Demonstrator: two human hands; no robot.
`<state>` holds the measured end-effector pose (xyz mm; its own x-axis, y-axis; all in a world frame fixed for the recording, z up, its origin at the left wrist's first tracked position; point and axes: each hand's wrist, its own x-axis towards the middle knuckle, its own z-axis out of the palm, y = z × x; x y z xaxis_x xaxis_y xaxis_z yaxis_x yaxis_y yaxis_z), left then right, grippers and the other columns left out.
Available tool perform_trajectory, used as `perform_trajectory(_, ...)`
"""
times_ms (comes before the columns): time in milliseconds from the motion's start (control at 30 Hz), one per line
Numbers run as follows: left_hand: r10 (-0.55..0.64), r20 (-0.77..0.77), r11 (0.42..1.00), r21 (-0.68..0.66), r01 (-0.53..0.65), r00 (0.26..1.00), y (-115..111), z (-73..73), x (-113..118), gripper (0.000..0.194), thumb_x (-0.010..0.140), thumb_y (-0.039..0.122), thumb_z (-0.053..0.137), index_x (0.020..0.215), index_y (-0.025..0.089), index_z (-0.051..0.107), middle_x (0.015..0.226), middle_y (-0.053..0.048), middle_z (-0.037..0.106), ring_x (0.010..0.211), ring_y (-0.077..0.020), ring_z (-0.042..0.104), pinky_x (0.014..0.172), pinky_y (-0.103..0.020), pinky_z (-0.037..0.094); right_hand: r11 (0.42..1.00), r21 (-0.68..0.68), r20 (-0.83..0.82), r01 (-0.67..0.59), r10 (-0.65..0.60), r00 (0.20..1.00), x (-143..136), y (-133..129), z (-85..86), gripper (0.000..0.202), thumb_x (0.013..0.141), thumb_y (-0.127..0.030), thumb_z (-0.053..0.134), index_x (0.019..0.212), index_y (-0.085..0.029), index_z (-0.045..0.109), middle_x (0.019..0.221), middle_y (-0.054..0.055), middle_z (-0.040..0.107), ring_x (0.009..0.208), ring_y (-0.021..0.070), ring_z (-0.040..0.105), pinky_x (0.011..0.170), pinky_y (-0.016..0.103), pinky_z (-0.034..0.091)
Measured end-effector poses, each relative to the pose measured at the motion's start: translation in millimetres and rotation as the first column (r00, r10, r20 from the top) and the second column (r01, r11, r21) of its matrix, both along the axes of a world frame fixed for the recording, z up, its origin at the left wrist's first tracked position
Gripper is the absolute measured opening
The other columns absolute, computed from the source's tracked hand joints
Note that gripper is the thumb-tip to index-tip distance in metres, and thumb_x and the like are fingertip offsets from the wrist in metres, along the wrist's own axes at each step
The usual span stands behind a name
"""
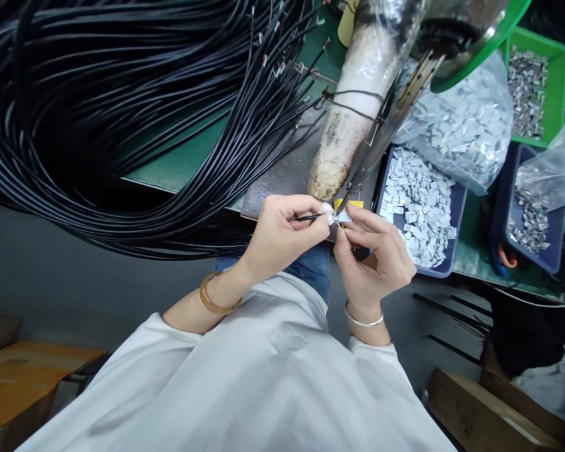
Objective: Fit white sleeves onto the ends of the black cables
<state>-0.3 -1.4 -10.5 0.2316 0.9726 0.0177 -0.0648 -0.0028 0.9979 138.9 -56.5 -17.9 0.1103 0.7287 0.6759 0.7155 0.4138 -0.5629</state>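
My left hand [287,229] pinches the end of a black cable [307,218], whose tip points right. Close beside it, my right hand [374,254] has thumb and fingers bent together round a small white piece [344,217] at the cable's tip. A thin metal tip [343,204] of a soldering tool comes down from above right between the two hands. Behind the fingers shows a yellow part [355,204]. A wrapped white tube [343,135] slants down just above my hands.
Many looped black cables [136,213] cover the left of the green table [169,160]. To the right stand a blue tray [454,220] of white pieces, a filled plastic bag [466,119], a green tray [558,94] and another blue tray [553,238]. Cardboard boxes [480,411] lie below.
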Motion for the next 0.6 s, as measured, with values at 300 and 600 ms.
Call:
perform_trajectory(300, -0.041, 0.045, 0.997, -0.07, 0.044, 0.998, -2, -2.1, 0, 0.009, 0.072, 0.016, 0.066, 0.066, 0.013, 0.072, 0.063, 0.0, 0.063, 0.054, -0.0059, 0.048, 0.046, -0.015, 0.036, 0.953, 0.215, -0.338, 0.214, -0.133, 0.932, 13, -4, 12.8, 0.01, 0.093, -0.032, 0.062, 0.101, -0.031, 0.067, 0.052, -0.011, 0.048, 0.029, 0.0064, 0.036, 0.029, 0.024, 0.027)
perform_trajectory(600, -0.003, 0.013, 0.998, -0.059, 0.004, 1.0, -5, -1.7, 2, 0.011, 0.073, 0.016, 0.065, 0.063, 0.013, 0.069, 0.059, 0.001, 0.058, 0.054, -0.0069, 0.048, 0.048, -0.016, 0.037, 0.997, -0.03, 0.116, 0.069, -0.065, 0.991, 7, -4, 3.5, 0.018, 0.085, -0.01, 0.071, 0.092, -0.024, 0.064, 0.098, 0.001, 0.076, 0.09, 0.0171, 0.074, 0.08, 0.034, 0.062)
